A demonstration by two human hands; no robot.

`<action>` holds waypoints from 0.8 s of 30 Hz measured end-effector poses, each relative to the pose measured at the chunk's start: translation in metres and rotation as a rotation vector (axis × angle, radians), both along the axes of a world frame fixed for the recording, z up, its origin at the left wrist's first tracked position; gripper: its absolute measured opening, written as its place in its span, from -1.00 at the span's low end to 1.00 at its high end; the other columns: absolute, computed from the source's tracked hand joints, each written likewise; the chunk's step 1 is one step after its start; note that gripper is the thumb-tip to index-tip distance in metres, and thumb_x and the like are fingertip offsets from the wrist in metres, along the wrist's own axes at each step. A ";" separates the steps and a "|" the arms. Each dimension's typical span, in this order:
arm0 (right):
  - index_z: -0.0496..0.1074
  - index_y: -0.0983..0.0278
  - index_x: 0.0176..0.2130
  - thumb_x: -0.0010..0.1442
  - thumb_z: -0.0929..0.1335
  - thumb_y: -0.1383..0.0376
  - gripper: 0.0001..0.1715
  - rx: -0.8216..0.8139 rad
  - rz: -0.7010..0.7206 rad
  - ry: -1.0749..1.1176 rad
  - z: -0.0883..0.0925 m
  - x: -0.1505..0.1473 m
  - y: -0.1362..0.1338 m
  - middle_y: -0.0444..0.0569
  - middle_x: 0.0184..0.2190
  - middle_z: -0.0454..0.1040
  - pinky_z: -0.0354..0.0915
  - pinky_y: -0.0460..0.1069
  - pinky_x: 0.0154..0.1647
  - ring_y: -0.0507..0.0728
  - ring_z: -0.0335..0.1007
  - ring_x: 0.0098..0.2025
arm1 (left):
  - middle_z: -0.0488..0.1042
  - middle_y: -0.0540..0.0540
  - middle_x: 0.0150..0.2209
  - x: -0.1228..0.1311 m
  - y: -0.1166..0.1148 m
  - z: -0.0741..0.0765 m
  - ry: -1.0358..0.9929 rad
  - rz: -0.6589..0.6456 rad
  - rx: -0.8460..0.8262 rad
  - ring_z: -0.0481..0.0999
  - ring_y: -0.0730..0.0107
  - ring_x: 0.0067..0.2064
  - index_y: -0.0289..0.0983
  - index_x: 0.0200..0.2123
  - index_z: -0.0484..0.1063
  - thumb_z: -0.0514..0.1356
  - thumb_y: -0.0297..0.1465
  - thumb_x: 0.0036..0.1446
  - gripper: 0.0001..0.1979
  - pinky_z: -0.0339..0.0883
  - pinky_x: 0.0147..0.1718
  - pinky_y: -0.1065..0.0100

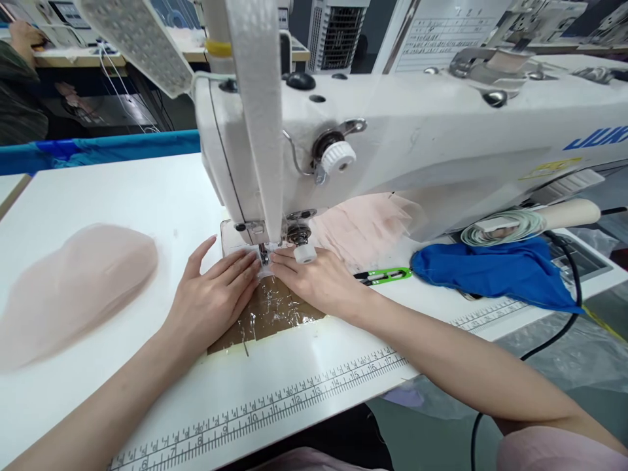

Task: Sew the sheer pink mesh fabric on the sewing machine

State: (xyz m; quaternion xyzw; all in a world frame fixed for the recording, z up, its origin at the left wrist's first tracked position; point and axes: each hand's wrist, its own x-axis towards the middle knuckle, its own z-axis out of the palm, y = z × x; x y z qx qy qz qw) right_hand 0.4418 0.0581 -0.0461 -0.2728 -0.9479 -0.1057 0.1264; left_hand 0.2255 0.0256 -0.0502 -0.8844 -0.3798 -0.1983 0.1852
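My left hand [212, 297] lies flat, fingers stretched toward the presser foot [262, 252] of a white sewing machine [432, 137]. My right hand [314, 281] rests flat on the other side of the needle, fingertips almost meeting the left ones. Both press on a small sheer piece that I can barely make out, over a brown taped patch [267, 320] on the table. Pale pink tulle [366, 226] bunches behind the right hand under the machine arm.
A heap of pink sheer fabric [73, 288] lies at the left on the white table [122, 209]. Green thread snips [385, 276] and a blue cloth [495, 271] lie to the right. A ruler strip [275, 405] runs along the front edge. Another person's arm [19, 39] shows far back left.
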 end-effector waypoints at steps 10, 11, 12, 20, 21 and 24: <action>0.50 0.37 -0.30 0.39 0.20 0.31 -0.64 0.004 0.000 0.220 0.004 0.000 -0.007 0.03 -0.30 0.61 0.33 0.04 -0.15 0.10 0.49 -0.26 | 0.45 0.03 -0.60 0.003 -0.018 0.026 0.090 0.020 0.141 0.42 0.38 -0.58 -0.27 -0.42 0.45 0.19 -0.30 0.24 -0.79 0.21 -0.42 0.20; 0.50 0.37 -0.26 0.39 0.19 0.31 -0.65 0.000 0.020 0.234 0.005 -0.001 -0.009 0.01 -0.29 0.60 0.32 0.02 -0.19 0.09 0.49 -0.29 | 0.49 0.01 -0.56 0.003 -0.019 0.027 0.067 0.006 0.139 0.46 0.35 -0.53 -0.26 -0.41 0.45 0.19 -0.33 0.24 -0.82 0.22 -0.40 0.20; 0.50 0.37 -0.22 0.39 0.19 0.32 -0.67 -0.005 0.049 0.240 0.006 -0.002 -0.011 0.00 -0.27 0.60 0.30 0.00 -0.22 0.07 0.48 -0.29 | 0.56 -0.04 -0.45 0.002 -0.018 0.028 0.049 0.004 0.119 0.52 0.30 -0.43 -0.26 -0.35 0.47 0.17 -0.36 0.24 -0.86 0.25 -0.34 0.19; 0.47 0.30 -0.36 0.31 0.23 0.49 -0.70 0.141 0.016 0.214 0.010 -0.005 -0.022 -0.13 -0.45 0.51 0.25 -0.01 -0.25 0.05 0.38 -0.39 | 0.60 -0.06 -0.15 -0.008 -0.013 0.021 -0.181 -0.032 -0.160 0.58 0.27 -0.16 -0.24 -0.15 0.47 0.07 -0.49 0.27 -0.81 0.26 -0.06 0.13; 0.48 0.32 -0.30 0.29 0.22 0.52 -0.71 0.124 0.027 0.203 0.010 -0.005 -0.023 -0.13 -0.42 0.52 0.25 -0.02 -0.28 0.05 0.38 -0.38 | 0.58 -0.09 -0.06 -0.008 -0.011 0.020 -0.177 -0.039 -0.199 0.56 0.25 -0.06 -0.25 -0.09 0.45 0.05 -0.48 0.29 -0.78 0.25 0.00 0.13; 0.48 0.38 -0.18 0.28 0.22 0.55 -0.72 -0.006 0.036 0.166 0.008 -0.004 -0.024 -0.01 -0.24 0.54 0.24 -0.03 -0.33 0.07 0.41 -0.28 | 0.53 -0.12 0.03 -0.005 -0.007 0.015 -0.121 -0.044 -0.276 0.51 0.27 0.02 -0.27 0.04 0.39 0.00 -0.45 0.34 -0.72 0.20 0.11 0.12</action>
